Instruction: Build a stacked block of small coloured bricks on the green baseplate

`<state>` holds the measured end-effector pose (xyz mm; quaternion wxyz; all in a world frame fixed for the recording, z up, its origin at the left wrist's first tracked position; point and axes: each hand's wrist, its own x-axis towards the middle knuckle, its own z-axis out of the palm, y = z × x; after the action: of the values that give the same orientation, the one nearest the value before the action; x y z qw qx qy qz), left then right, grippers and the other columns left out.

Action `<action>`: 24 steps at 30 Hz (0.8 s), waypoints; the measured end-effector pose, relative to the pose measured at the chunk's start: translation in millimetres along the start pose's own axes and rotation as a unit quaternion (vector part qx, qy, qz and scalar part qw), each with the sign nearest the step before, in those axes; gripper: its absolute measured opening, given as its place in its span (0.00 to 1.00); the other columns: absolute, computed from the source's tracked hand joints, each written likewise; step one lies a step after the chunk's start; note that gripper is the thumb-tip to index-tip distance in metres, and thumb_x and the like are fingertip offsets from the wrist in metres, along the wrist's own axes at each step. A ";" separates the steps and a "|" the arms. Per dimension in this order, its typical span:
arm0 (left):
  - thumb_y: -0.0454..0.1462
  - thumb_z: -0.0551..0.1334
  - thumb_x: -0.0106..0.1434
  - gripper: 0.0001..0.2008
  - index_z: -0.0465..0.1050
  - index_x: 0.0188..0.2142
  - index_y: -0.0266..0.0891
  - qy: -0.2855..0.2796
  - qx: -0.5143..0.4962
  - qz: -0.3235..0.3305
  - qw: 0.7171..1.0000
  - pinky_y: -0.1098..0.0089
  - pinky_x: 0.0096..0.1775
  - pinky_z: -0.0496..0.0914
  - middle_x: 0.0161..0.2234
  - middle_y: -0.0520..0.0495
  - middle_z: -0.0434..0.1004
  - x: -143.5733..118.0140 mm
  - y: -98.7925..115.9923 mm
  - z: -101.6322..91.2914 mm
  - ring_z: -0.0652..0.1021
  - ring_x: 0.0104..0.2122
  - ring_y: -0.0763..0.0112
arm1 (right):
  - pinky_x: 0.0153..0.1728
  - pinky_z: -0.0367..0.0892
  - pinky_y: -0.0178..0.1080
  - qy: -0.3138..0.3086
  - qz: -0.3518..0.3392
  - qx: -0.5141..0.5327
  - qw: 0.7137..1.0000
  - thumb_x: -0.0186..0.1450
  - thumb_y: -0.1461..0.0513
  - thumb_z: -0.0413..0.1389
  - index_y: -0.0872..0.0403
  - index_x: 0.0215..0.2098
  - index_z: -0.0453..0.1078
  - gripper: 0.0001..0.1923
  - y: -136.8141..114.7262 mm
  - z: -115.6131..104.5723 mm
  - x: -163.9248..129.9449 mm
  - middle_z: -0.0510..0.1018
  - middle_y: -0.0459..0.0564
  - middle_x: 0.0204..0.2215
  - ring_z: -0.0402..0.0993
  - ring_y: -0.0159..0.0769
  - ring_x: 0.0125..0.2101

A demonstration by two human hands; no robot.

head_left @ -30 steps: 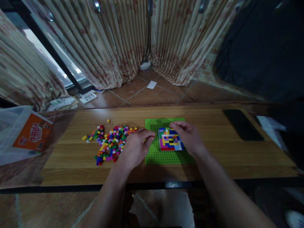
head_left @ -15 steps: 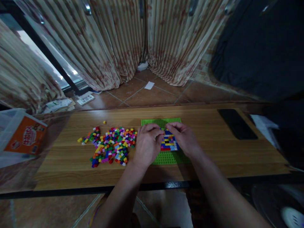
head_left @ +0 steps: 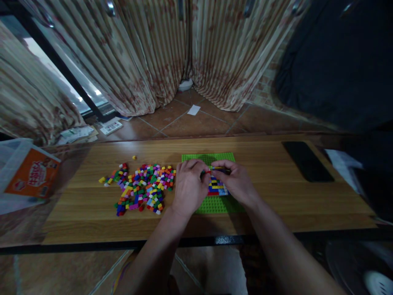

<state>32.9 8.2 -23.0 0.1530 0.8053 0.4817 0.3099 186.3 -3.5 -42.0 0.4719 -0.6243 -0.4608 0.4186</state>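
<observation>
Left hand [head_left: 190, 182] pinches red brick [head_left: 208, 172]; visible long axis sideways, toward right hand [head_left: 238, 182].

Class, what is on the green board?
Colourful bricks, packed together on the green board; the left hand and right hand cover part, so their whole pattern cannot be seen.

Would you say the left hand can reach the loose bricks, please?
Likely yes: nothing visible separates the left hand from the loose bricks, though that hand seems occupied with a red piece.
</observation>
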 end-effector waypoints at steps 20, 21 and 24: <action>0.27 0.58 0.61 0.09 0.72 0.38 0.40 0.016 -0.073 -0.031 0.997 0.60 0.50 0.71 0.40 0.45 0.77 -3.0 -3.8 -8.8 0.76 0.44 0.62 | 0.36 0.70 0.41 0.023 -0.020 -0.022 0.999 0.55 0.52 0.62 0.52 0.35 0.78 0.14 -2.8 5.4 -2.2 0.83 0.49 0.32 0.77 0.39 0.32; 0.28 0.58 0.62 0.08 0.72 0.38 0.40 0.020 -0.072 -0.036 0.997 0.60 0.50 0.71 0.40 0.45 0.78 -2.9 -5.5 -10.8 0.77 0.44 0.62 | 0.35 0.70 0.41 0.024 -0.016 -0.023 0.999 0.55 0.52 0.63 0.52 0.36 0.78 0.15 -2.3 6.0 -2.6 0.83 0.49 0.32 0.77 0.39 0.31; 0.29 0.58 0.62 0.08 0.73 0.38 0.40 0.029 -0.065 -0.046 0.996 0.61 0.49 0.71 0.40 0.46 0.78 -3.1 -11.1 -15.8 0.77 0.43 0.62 | 0.32 0.70 0.40 0.025 -0.008 -0.034 0.999 0.55 0.53 0.63 0.52 0.37 0.78 0.15 -1.6 6.7 -3.6 0.82 0.48 0.30 0.77 0.38 0.29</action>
<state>14.1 10.1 -18.1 0.2054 0.7615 0.5010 0.3563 178.8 -5.4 -41.5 0.4651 -0.6465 -0.4681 0.3829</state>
